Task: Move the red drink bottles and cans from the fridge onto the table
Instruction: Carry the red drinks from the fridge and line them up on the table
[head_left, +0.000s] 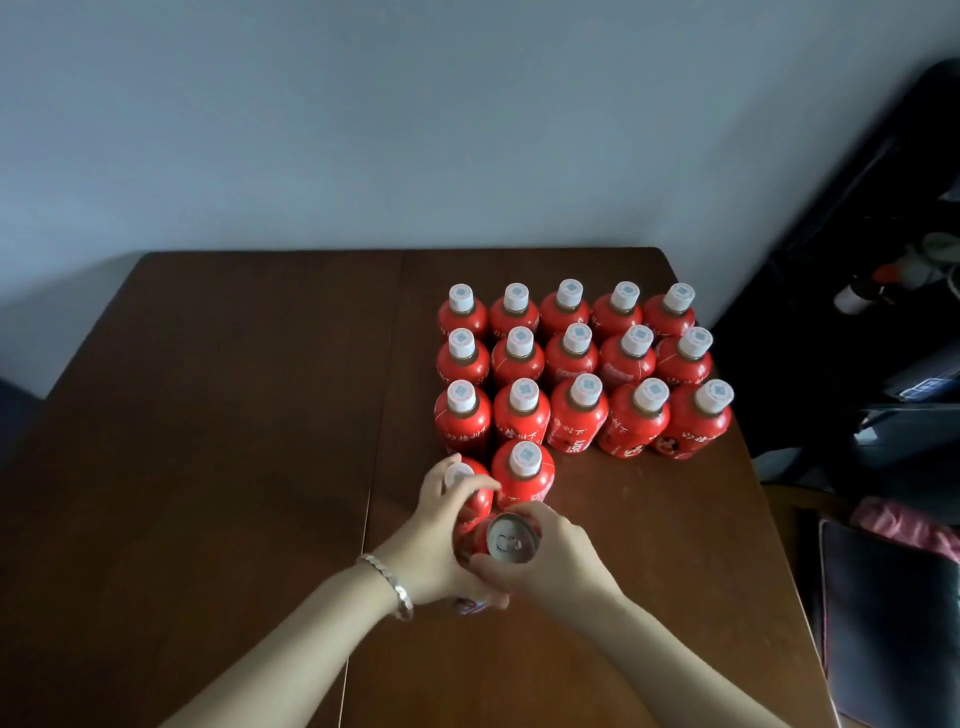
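Several red bottles with white caps (574, 358) stand in rows on the right half of the brown wooden table (208, 415). In front of those rows stands one more red bottle (523, 475). To its left is another red bottle (467, 486), and my left hand (441, 530) wraps round it, fingers up by its cap. My right hand (550, 561) grips a red can (511, 543) with a silver top, close in front of these two bottles. Another red item shows partly under my left hand; what it is cannot be told.
A grey wall runs behind the table. Dark furniture and clutter (883, 312) stand to the right, and a dark chair with a pink cloth (904, 525) sits by the table's right edge. I wear a silver bracelet (395, 587) on the left wrist.
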